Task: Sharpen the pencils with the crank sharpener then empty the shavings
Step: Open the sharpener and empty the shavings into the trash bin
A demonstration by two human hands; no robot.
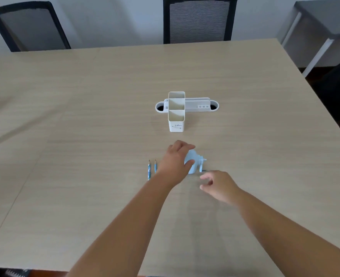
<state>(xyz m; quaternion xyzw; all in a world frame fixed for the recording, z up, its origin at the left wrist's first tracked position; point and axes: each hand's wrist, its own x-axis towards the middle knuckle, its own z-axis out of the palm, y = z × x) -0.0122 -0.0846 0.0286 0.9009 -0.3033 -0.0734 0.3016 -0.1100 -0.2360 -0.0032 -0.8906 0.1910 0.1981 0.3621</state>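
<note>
Pale wood desk (85, 96), two mesh chairs (199, 21) at its far edge.
I see a white pencil holder (176, 114) mid-desk; nearer, my left hand (176, 159) grips the blue sharpener (195, 160), two pencils (152, 169) lie just left, and my blurred right hand (218, 185) seems loosely open beside the crank.

— What's lying in front of you?

— I'm sitting at a wide, pale wood-grain table (85, 96), with soft light spreading evenly across it.

— And past it?

— Two black mesh-backed chairs (199, 21) are standing against a plain white wall (109, 19). A grey desk with white legs (321, 31) is standing off to my right.
</note>
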